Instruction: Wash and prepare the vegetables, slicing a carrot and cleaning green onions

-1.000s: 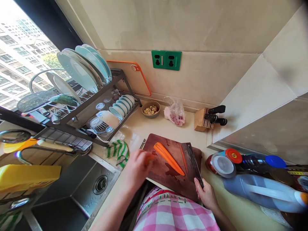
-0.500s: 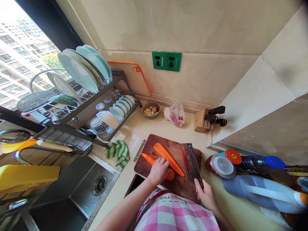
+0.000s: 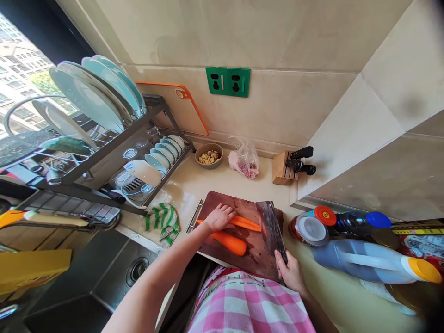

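A dark reddish-brown cutting board lies on the counter with two orange carrots across it. My left hand is closed over the farther carrot, covering its left part. The nearer carrot lies below that hand, its thick end toward the right. My right hand grips the handle of a cleaver at the board's right side. The broad blade points away from me, close to the farther carrot's right end. Whether blade and carrot touch, I cannot tell.
Behind the board stand a bowl of garlic, bagged raw meat and a knife block. Jars and a large bottle are at right. A dish rack, striped cloth and sink are at left.
My left hand has moved from the nearer carrot up to the farther one. The farther carrot now lies more level. The cleaver stays in my right hand, and the view has shifted rightward.
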`<action>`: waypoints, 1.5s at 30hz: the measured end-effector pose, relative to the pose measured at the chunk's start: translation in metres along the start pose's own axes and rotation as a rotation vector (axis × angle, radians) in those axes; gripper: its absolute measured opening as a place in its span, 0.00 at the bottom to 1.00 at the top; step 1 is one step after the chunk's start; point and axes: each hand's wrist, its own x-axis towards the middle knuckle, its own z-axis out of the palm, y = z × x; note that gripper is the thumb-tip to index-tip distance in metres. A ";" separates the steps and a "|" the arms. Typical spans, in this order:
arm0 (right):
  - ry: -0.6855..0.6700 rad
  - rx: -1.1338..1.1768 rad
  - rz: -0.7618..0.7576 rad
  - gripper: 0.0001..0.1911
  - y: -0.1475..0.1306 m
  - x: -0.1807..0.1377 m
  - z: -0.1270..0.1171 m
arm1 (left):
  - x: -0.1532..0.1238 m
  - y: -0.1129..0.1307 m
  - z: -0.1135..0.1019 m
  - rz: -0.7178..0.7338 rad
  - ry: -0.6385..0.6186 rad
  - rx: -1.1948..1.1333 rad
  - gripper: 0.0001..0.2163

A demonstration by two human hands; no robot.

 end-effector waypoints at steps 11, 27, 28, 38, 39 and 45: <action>0.083 -0.117 -0.121 0.26 -0.004 -0.007 -0.008 | -0.013 0.010 -0.005 -0.609 0.268 -0.832 0.20; 0.023 -0.479 -0.102 0.21 -0.024 -0.003 -0.014 | -0.020 0.042 0.005 -0.950 0.031 -1.734 0.17; 0.015 -0.495 -0.094 0.22 -0.025 -0.003 -0.013 | -0.025 0.041 -0.001 -0.889 -0.036 -1.564 0.17; 0.026 -0.627 -0.098 0.25 -0.026 0.005 -0.011 | 0.018 0.040 0.001 -0.119 0.126 -0.259 0.17; 0.014 -0.628 -0.105 0.25 -0.026 0.006 -0.011 | 0.021 0.040 0.005 -0.117 0.104 -0.244 0.17; -0.067 -0.666 -0.136 0.22 -0.029 0.013 -0.015 | 0.016 0.054 0.018 -0.289 0.083 -0.182 0.17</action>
